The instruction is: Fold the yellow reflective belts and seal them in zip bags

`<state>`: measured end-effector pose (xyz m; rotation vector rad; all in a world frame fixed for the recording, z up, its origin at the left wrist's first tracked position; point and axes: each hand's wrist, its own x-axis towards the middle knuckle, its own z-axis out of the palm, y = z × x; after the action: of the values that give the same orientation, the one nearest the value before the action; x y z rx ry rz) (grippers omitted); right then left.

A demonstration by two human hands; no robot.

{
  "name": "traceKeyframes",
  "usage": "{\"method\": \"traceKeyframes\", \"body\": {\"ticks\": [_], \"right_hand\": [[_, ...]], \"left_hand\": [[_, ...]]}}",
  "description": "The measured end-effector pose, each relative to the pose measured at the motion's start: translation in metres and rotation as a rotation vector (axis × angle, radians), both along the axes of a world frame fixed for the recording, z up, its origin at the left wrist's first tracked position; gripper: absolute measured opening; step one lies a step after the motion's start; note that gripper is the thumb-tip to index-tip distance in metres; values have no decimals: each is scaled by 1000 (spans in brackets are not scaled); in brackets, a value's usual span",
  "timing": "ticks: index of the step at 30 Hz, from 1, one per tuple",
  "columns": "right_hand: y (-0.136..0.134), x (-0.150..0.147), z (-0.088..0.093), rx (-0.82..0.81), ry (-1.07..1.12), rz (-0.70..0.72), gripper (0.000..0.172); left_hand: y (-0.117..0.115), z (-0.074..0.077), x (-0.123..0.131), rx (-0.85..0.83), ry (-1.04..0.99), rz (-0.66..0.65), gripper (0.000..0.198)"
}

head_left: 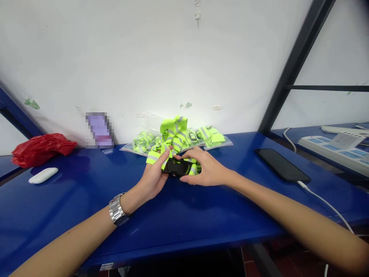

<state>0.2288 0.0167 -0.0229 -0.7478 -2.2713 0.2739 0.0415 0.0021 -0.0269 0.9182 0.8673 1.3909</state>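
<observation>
Both hands meet over the middle of the blue table (178, 215). My left hand (154, 177), with a metal watch on its wrist, pinches a neon yellow reflective strap (154, 157) beside a black plastic buckle (176, 167). My right hand (206, 169) closes on the buckle's other side, fingers curled round it and a bit of strap. Behind the hands lies a heap of more yellow reflective straps (173, 132), some in clear plastic bags (215, 139).
A black phone (281, 164) on a white cable lies at the right. A white power strip (334, 148) sits far right behind a black post (291, 65). A white oval object (43, 175) and a red plastic bag (40, 148) are at the left. A white wall stands behind.
</observation>
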Motion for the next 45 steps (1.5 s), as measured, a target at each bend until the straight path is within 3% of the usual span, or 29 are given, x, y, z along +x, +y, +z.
{"method": "traceKeyframes", "body": {"ticks": [3,6,9,13,15,21,25,29,34,36,41,45], "right_hand": [[-11,-9,-3,285,110,-33,36],[-27,-23,-8,314,84,244,18],[-36,-35,-14,46,-13,394,20],[-27,-37,-19,-228,229,191,29],[-19,-36,-20,-419,376,168,35],[-9,-41,-23,-995,648,385,51],[-12,-46,-24,-1204,713,440,59],[-14,-53,-20,-1157,912,413,51],[-11,-55,-19,-991,1204,75,36],[-10,-55,-20,-960,1271,12,35],[-8,-53,-19,-1004,1416,52,28],[-4,-47,-15,-1039,1361,264,25]], "left_hand": [[4,-2,0,80,-50,113,30],[6,-1,0,86,-85,171,25],[5,1,-1,77,-66,187,24],[6,3,-4,131,-63,165,26],[6,2,-5,159,-65,157,32],[1,-3,-1,145,-110,147,37],[-2,-2,1,109,-107,124,32],[-4,0,4,103,-119,113,37],[-5,-5,5,83,-84,43,45],[-5,-9,5,84,-54,-23,45],[-8,-12,6,101,-37,-71,43],[-10,-4,6,152,-88,-34,41]]}}
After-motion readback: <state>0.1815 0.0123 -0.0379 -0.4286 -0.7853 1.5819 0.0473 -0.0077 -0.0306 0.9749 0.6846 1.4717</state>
